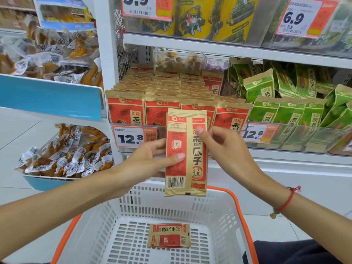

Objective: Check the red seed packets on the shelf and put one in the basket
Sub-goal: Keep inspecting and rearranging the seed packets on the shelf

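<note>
Nearest: white slatted basket (219, 212) with orange rim, low centre of frame. One red seed packet in basket (169, 235) lies flat on its floor, barcode side up.

Above the basket's far edge: held red packet (185, 152), upright, back side to camera, barcode at the bottom, date print near the top. Both hands on it. Left hand (152, 161) grips the left edge, thumb across the front at mid-height, fingers behind. Right hand (226, 147) pinches the right edge higher up, thumb tip on the face, other fingers curled behind. Red string bracelet (286, 201) on the right wrist. Dark fabric at the bottom right corner, can't tell what it is.

Behind the hands: shelf (285, 159) with rows of red seed packets (125, 111) standing upright, packed deep, behind a clear front lip. Price tag 12.8 (131, 138) on that lip, left of the held packet; a second 12.8 tag to the right. Green packets (289, 113) fill the right half of the same shelf, some tilted.

Left: blue-fronted bins (51, 98) heaped with clear-wrapped snack pouches (62, 157).

Top: upper shelf with yellow packs (209, 18) and tags 5.9 and 6.9.
</note>
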### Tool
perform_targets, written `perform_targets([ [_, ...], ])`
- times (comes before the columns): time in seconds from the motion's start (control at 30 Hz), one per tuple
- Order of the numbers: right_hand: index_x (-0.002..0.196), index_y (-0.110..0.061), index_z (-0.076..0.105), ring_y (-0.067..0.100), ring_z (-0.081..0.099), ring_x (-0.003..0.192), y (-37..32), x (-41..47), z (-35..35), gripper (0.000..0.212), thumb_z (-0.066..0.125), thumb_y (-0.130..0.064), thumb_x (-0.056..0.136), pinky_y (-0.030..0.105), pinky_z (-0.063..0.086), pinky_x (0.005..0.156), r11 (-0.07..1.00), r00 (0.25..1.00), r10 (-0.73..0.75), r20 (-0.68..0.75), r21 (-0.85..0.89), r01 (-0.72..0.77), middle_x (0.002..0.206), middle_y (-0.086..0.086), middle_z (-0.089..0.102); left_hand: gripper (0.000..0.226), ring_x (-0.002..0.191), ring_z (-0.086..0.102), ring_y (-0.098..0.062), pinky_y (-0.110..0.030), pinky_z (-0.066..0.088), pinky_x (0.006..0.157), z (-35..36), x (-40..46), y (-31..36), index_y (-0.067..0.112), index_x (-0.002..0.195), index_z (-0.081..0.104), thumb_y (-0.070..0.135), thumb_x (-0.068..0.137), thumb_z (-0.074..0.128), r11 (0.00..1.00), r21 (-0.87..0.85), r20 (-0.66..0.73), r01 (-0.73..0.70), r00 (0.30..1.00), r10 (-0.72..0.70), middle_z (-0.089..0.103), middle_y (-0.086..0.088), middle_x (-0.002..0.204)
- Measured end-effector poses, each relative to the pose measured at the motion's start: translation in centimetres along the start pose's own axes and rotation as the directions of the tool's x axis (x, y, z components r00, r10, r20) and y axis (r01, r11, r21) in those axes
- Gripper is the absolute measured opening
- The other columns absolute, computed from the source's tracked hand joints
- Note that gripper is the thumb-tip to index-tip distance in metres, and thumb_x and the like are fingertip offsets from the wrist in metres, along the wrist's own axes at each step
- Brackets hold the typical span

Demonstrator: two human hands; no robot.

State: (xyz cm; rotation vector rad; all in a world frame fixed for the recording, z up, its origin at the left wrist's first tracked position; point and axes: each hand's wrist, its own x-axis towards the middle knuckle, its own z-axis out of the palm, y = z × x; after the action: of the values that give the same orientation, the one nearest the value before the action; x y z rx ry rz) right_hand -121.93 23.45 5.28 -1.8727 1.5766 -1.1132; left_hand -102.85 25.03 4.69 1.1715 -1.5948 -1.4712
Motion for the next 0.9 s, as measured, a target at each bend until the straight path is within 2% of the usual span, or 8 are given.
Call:
perform_targets([
  [0.1, 0.070, -0.008, 0.062, 0.012, 0.054, 0.056, -0.4, 0.2, -0.7, 0.047, 0.051, -0.049, 0.092, 0.029, 0.041, 0.058, 1.000, 0.999, -0.023, -0.043, 0.009, 0.024, 0.065, 0.003, 0.066, 0.039, 0.104, 0.066, -0.002, -0.030, 0.052, 0.095, -0.1, 0.2, 0.1, 0.033, 0.124, 0.059, 0.025, 0.086, 0.065, 1.000, 0.020, 0.024, 0.004, 1.000, -0.004, 0.071, 0.015, 0.112],
  [0.17, 0.074, -0.010, 0.061, 0.009, 0.054, 0.047, -0.6, 0.1, -0.8, 0.038, 0.054, -0.043, 0.092, 0.027, 0.043, 0.052, 0.999, 0.997, -0.042, -0.066, 0.032, 0.044, 0.061, 0.003, 0.067, 0.038, 0.106, 0.065, -0.001, -0.027, 0.047, 0.097, -0.2, 0.2, 0.2, 0.036, 0.126, 0.058, 0.024, 0.089, 0.063, 0.999, 0.040, 0.065, 0.003, 0.998, -0.005, 0.070, 0.016, 0.113],
  [0.23, 0.081, -0.010, 0.058, 0.006, 0.056, 0.043, -0.5, -0.1, -0.8, 0.030, 0.058, -0.037, 0.093, 0.024, 0.045, 0.048, 0.998, 0.994, -0.058, -0.088, 0.035, 0.061, 0.059, 0.002, 0.068, 0.038, 0.106, 0.064, 0.002, -0.018, 0.044, 0.091, -0.2, 0.2, 0.4, 0.038, 0.127, 0.055, 0.025, 0.092, 0.060, 0.998, 0.056, 0.112, -0.003, 0.994, -0.003, 0.069, 0.019, 0.114],
  [0.43, 0.089, -0.014, 0.056, 0.012, 0.066, 0.059, -0.3, -0.2, -0.6, 0.021, 0.064, -0.034, 0.089, 0.043, 0.055, 0.061, 0.995, 0.989, -0.073, -0.131, 0.058, 0.081, 0.062, 0.000, 0.069, 0.039, 0.103, 0.067, -0.004, -0.018, 0.055, 0.080, -0.3, 0.1, 0.1, 0.036, 0.129, 0.054, 0.023, 0.092, 0.059, 1.000, 0.023, 0.147, 0.002, 0.989, -0.005, 0.070, 0.013, 0.114],
  [0.57, 0.102, -0.021, 0.057, 0.011, 0.067, 0.068, 0.0, -0.2, -0.4, 0.020, 0.067, -0.028, 0.087, 0.042, 0.057, 0.067, 0.988, 0.989, -0.102, -0.105, 0.103, 0.113, 0.072, -0.002, 0.068, 0.040, 0.103, 0.068, -0.008, -0.022, 0.056, 0.083, -0.6, 0.3, -0.1, 0.032, 0.128, 0.056, 0.021, 0.090, 0.060, 1.000, -0.020, 0.103, -0.009, 0.995, 0.011, 0.072, 0.009, 0.112],
  [0.67, 0.119, -0.027, 0.054, 0.008, 0.065, 0.073, 0.2, -0.3, -0.2, 0.038, 0.071, -0.023, 0.085, 0.036, 0.057, 0.073, 0.984, 0.990, -0.137, -0.029, 0.115, 0.139, 0.083, -0.006, 0.065, 0.039, 0.103, 0.068, -0.008, -0.027, 0.057, 0.086, -1.0, 0.5, -0.3, 0.034, 0.126, 0.057, 0.022, 0.088, 0.062, 0.998, -0.059, 0.051, -0.021, 0.998, 0.024, 0.072, 0.008, 0.111],
  [0.77, 0.131, -0.031, 0.046, 0.009, 0.063, 0.078, 0.2, -0.4, -0.1, 0.061, 0.076, -0.014, 0.080, 0.030, 0.056, 0.076, 0.983, 0.984, -0.157, 0.081, 0.109, 0.147, 0.092, -0.007, 0.062, 0.037, 0.101, 0.069, -0.008, -0.022, 0.058, 0.079, -1.3, 0.6, -0.5, 0.033, 0.123, 0.059, 0.021, 0.088, 0.062, 0.995, -0.093, 0.016, -0.024, 1.000, 0.025, 0.072, 0.009, 0.110],
  [0.9, 0.144, -0.033, 0.032, 0.013, 0.060, 0.088, 0.2, -0.8, -0.4, 0.090, 0.078, 0.001, 0.074, 0.032, 0.058, 0.074, 0.988, 0.961, -0.131, 0.244, 0.113, 0.106, 0.102, -0.006, 0.052, 0.036, 0.104, 0.068, -0.008, -0.022, 0.057, 0.081, -1.8, 0.8, -0.5, 0.035, 0.122, 0.059, 0.023, 0.089, 0.061, 0.994, -0.105, 0.004, -0.034, 0.999, 0.035, 0.072, 0.009, 0.111],
])
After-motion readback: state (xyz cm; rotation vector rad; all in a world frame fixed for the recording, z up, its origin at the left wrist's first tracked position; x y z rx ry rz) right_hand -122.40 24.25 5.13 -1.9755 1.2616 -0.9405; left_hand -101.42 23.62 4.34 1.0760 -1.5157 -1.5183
